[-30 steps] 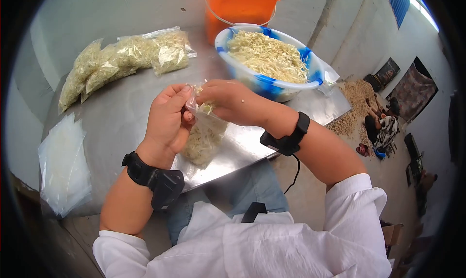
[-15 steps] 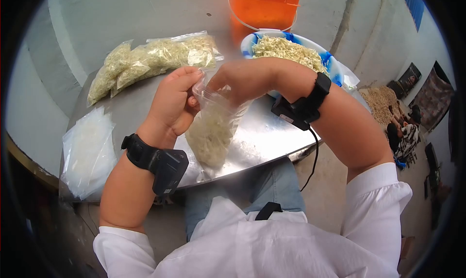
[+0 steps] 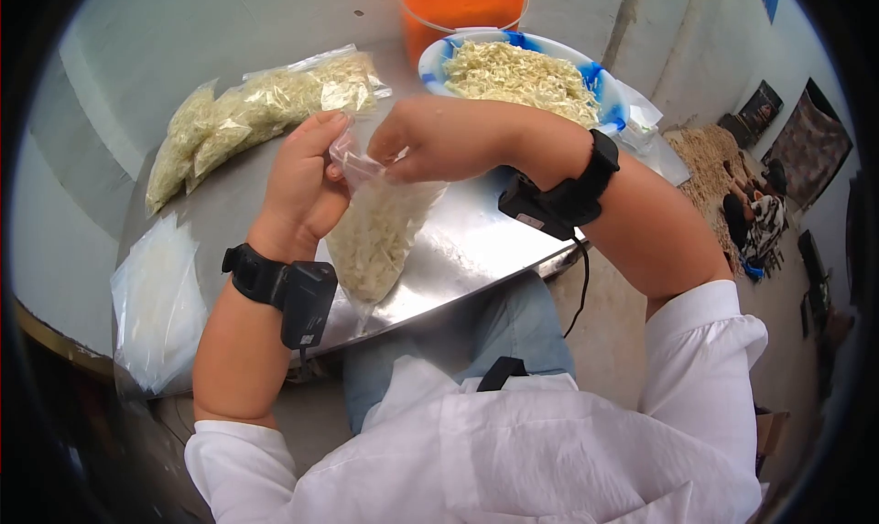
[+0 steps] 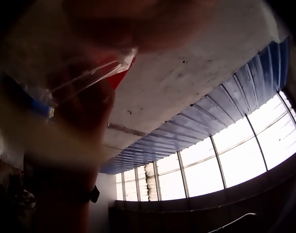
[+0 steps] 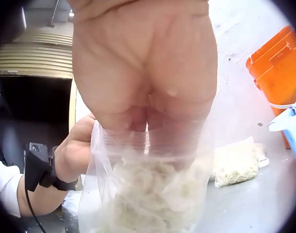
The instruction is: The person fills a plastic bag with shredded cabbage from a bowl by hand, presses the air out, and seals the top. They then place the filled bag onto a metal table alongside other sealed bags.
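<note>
The clear plastic bag of pale shreds [image 3: 374,245] is upright at the grey metal table [image 3: 490,245], its long axis running down from both hands, the left hand [image 3: 305,181] pinching its mouth's left edge, the right hand [image 3: 453,140] with fingers inside, their grip unclear.

Orange bucket [image 3: 462,10] by pale wall [image 3: 265,16] | tan pile [image 3: 703,162] on floor [image 3: 623,341] | blue corrugated panel [image 4: 206,116] beside bright windows [image 4: 201,167]

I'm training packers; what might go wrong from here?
The left hand pinches the open bag by its rim, so a slip might tip it. The right hand has fingers inside, and shreds could cling and scatter. The bag is near the table's front edge, so spills might reach the floor.
</note>
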Demonstrator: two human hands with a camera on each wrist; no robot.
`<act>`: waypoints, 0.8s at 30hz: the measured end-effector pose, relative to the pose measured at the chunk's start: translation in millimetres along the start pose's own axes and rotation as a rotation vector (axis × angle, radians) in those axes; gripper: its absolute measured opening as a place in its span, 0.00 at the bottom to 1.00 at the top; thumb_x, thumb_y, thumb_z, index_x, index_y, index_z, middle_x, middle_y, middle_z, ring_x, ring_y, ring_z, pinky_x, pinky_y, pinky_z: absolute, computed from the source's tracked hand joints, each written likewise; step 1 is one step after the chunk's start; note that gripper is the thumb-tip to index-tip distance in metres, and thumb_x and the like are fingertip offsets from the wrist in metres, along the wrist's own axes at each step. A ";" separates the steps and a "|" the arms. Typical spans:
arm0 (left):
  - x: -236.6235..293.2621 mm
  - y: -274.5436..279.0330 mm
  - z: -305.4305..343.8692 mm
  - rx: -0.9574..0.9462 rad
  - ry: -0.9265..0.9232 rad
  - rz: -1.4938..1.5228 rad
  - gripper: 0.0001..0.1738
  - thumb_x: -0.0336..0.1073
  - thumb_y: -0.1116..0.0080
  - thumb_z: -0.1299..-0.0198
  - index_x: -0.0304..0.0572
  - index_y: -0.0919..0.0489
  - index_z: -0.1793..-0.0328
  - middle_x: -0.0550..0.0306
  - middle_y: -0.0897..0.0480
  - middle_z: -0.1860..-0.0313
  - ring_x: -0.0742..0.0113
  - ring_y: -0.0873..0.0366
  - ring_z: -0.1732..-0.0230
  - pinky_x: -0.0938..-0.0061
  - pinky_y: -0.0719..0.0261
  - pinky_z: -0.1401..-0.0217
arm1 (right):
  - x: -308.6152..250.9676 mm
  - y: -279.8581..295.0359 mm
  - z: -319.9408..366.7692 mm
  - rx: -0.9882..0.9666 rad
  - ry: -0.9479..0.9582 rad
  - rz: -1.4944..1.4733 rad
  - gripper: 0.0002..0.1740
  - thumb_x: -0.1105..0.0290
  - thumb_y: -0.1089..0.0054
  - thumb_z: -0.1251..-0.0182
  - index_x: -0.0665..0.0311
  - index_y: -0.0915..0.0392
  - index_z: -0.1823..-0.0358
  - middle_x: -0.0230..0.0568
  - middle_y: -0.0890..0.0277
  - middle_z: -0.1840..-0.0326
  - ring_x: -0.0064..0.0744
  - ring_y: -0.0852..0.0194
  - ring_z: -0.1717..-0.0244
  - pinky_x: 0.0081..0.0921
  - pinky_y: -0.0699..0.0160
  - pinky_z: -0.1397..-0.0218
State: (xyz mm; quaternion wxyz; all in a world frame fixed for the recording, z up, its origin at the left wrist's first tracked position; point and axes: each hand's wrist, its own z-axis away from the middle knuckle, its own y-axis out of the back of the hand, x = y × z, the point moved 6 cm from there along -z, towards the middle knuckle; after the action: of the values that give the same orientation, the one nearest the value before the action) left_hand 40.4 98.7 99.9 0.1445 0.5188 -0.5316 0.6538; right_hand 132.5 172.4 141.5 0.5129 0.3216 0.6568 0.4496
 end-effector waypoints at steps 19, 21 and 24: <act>-41.1 9.9 1.1 -0.053 -0.048 0.352 0.06 0.32 0.58 0.32 0.45 0.30 0.61 0.69 0.37 0.82 0.82 0.45 0.84 0.87 0.43 0.81 | 185.5 101.0 117.5 0.581 -0.595 -0.248 0.09 0.76 0.43 0.40 0.71 0.23 0.59 0.37 0.23 0.65 0.25 0.22 0.64 0.19 0.22 0.58; -45.3 11.9 2.3 -0.057 -0.054 0.357 0.06 0.33 0.58 0.32 0.44 0.29 0.61 0.69 0.38 0.82 0.82 0.45 0.84 0.87 0.44 0.81 | 211.1 93.6 127.8 0.426 -0.754 -0.096 0.17 0.77 0.42 0.47 0.69 0.22 0.54 0.48 0.21 0.60 0.34 0.21 0.58 0.26 0.22 0.56; -50.7 16.2 4.0 -0.061 -0.060 0.361 0.06 0.33 0.57 0.32 0.45 0.28 0.59 0.68 0.37 0.82 0.81 0.44 0.84 0.86 0.43 0.81 | 210.1 77.9 128.6 0.239 -0.691 0.197 0.23 0.77 0.40 0.48 0.66 0.25 0.47 0.51 0.24 0.49 0.42 0.25 0.48 0.31 0.27 0.45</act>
State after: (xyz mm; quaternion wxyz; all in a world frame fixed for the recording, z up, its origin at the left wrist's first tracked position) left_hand 51.8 107.4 48.4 0.0247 0.4296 -0.6397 0.6369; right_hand 197.3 421.8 123.4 0.6172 0.5734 0.4588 0.2823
